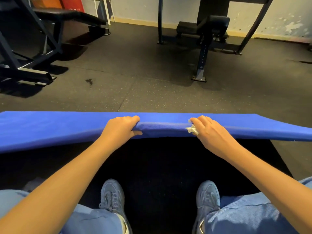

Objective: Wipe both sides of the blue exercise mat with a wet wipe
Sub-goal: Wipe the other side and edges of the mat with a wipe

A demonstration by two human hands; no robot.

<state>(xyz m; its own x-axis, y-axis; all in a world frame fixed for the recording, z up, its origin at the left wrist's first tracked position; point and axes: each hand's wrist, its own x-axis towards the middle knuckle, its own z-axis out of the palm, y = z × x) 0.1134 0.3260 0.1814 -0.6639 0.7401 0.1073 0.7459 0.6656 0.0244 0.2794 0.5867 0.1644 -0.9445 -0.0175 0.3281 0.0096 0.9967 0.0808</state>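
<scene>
The blue exercise mat (50, 129) stretches across the whole width of the view, its near long edge lifted off the dark floor. My left hand (120, 126) grips that raised edge left of centre, fingers over the top and thumb underneath. My right hand (209, 129) grips the same edge right of centre. A crumpled white wet wipe (191, 129) is pinched between my right fingers and the mat. The underside of the mat is hidden in shadow.
Speckled rubber floor (135, 92) lies beyond the mat. A black bench on a dark frame (42, 48) stands at the far left. Another machine with a padded seat (211, 31) stands at the far centre-right. My shoes (113, 195) and blue trouser legs are below.
</scene>
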